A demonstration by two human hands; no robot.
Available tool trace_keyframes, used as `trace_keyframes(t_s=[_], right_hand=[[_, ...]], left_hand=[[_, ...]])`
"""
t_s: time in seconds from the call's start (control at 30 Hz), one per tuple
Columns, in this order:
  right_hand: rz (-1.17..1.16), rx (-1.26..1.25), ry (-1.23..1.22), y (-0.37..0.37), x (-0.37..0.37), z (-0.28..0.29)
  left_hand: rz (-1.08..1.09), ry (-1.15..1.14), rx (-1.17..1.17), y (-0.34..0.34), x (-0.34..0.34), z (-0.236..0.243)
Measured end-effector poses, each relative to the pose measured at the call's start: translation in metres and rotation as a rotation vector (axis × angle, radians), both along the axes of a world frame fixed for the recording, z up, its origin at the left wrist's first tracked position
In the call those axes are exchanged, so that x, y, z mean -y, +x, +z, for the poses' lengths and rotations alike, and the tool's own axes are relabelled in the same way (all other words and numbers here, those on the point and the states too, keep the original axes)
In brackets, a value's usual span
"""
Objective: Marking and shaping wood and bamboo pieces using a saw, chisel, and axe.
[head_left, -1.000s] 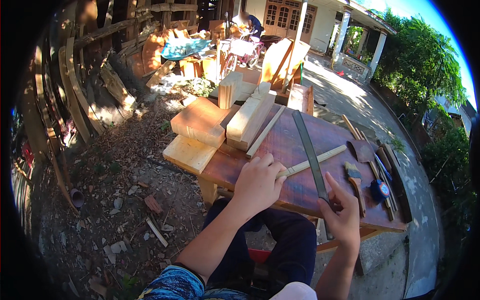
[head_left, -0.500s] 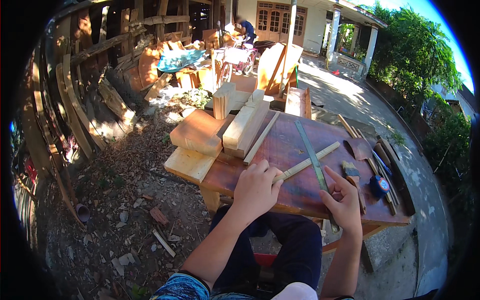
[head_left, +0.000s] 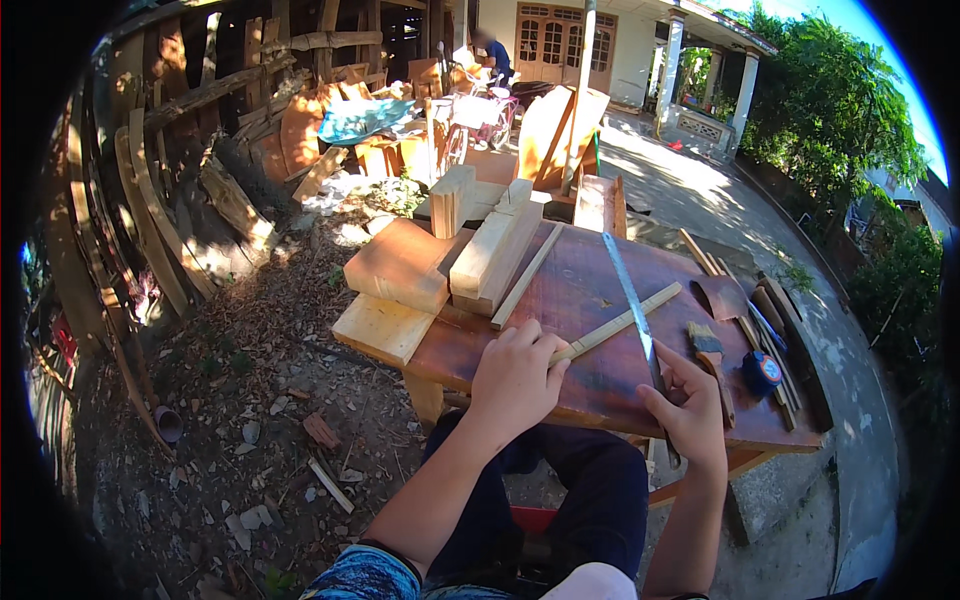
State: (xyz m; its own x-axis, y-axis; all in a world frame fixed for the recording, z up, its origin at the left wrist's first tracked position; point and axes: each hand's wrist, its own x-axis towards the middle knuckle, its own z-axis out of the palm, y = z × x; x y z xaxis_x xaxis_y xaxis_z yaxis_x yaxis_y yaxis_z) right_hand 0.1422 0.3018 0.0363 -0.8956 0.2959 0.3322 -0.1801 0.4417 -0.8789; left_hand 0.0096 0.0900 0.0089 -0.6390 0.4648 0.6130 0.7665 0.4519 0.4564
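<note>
Stick (head_left: 605,329): pale, slim, over the bench (head_left: 572,270), directly ahead of me. Near end held in my left grip (head_left: 518,375); thumb and forefinger are together, clamped on it. From there its long axis runs away and to the right, its free end out beyond my right grip (head_left: 690,405). A few dark lines cross it close to my left fingers.

Right grip: clamped on a narrow metal strip (head_left: 624,282), thumb to one side, forefinger reaching forward along it. The strip's long axis goes away and leftward, opposite in slant to the stick. A short tail of it shows below the hand, toward me.

Crossing: strip passes over the stick, past its middle toward the free end. The two make a clear X. Contact at the crossing: cannot tell from this angle.

Nearer hand: left, being on the stick itself. Right is apart from the stick, on my side of it.

Surroundings: second stick (head_left: 528,275) lies ahead of my left grip, beside a timber block (head_left: 495,255). Brush (head_left: 706,350) and tape (head_left: 761,372) sit right of the right grip, brush just beside it.
</note>
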Motion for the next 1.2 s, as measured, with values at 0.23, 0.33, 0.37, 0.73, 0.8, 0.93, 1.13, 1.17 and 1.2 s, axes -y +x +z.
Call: trace_keyframes(t_s=[0.23, 0.33, 0.37, 0.73, 0.8, 0.93, 1.13, 1.17, 1.2], right_hand=[[0.023, 0.0, 0.042, 0.001, 0.002, 0.001], [0.029, 0.021, -0.02, 0.002, 0.004, 0.002], [0.026, 0.016, -0.007, 0.002, 0.005, 0.003], [0.057, -0.004, 0.03, 0.002, 0.002, -0.004], [0.08, -0.047, -0.01, 0.001, 0.003, -0.006], [0.089, -0.041, -0.015, 0.003, 0.003, -0.003], [0.084, 0.014, 0.033, 0.007, 0.004, 0.005], [0.087, 0.014, 0.022, 0.007, 0.005, 0.005], [0.065, 0.032, 0.026, 0.007, 0.006, 0.006]], left_hand=[[-0.003, 0.025, -0.019, 0.0, 0.0, -0.001], [0.0, 0.028, -0.037, 0.001, 0.0, -0.001], [0.004, 0.013, -0.021, 0.0, 0.0, -0.001], [0.026, 0.006, -0.006, 0.0, -0.002, 0.001], [0.026, 0.01, -0.014, 0.0, -0.002, 0.002], [0.029, 0.014, -0.04, 0.001, -0.002, 0.001], [0.028, 0.019, -0.028, 0.0, -0.002, 0.0], [0.029, 0.018, -0.027, 0.0, -0.002, 0.0], [0.026, 0.017, -0.024, 0.0, -0.002, 0.0]])
